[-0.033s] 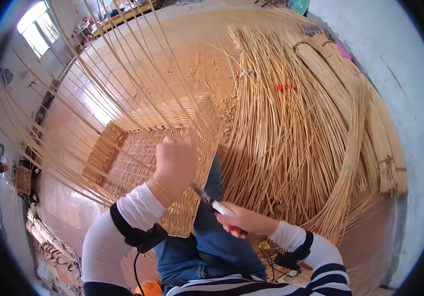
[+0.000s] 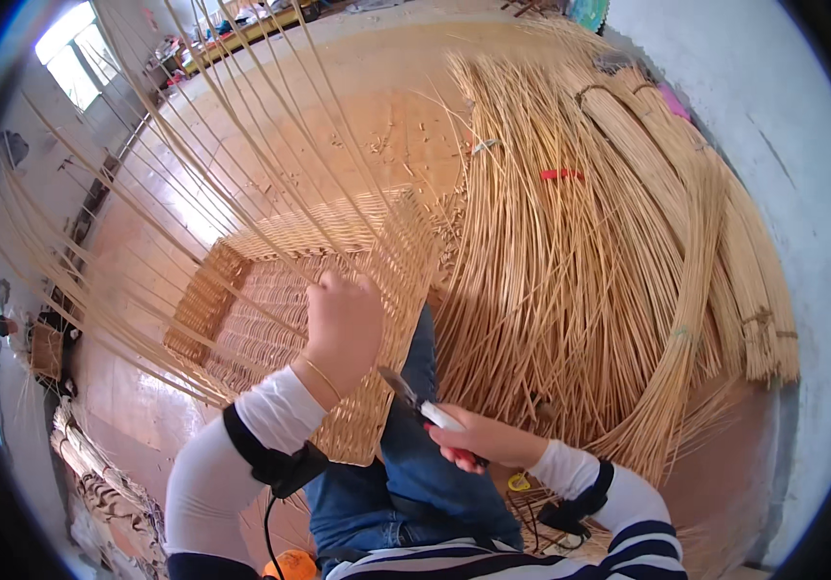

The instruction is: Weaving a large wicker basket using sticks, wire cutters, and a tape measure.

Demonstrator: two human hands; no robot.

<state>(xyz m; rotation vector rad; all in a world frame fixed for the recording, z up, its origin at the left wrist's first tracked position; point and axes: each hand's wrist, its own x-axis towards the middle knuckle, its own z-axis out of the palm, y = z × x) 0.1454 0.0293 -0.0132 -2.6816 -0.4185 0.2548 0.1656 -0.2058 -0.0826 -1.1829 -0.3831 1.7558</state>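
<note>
A woven rectangular wicker basket (image 2: pixel 232 300) lies tilted over my jeans-clad legs (image 2: pixel 406 483), with long pale reeds (image 2: pixel 174 145) fanning up from it. My left hand (image 2: pixel 343 324) is closed at the basket's right inner side, among the reed bases; what its fingers grip is hidden. Just below and to the right, my right hand (image 2: pixel 478 435) is closed on pruning shears (image 2: pixel 439 416) with white and red handles, their metal blades pointing up-left toward my left wrist, beside the basket wall.
Large bundles of loose and tied reeds (image 2: pixel 589 261) cover the floor (image 2: pixel 406 106) on the right, beside a white wall (image 2: pixel 754 97). Cut bits lie scattered beyond the basket. More bundles (image 2: pixel 96 464) lie at the lower left. A cluttered low bench (image 2: pixel 232 43) stands at the back; windows are on the left.
My right hand and the shears have shifted slightly to the right and down. My left hand has barely moved.
</note>
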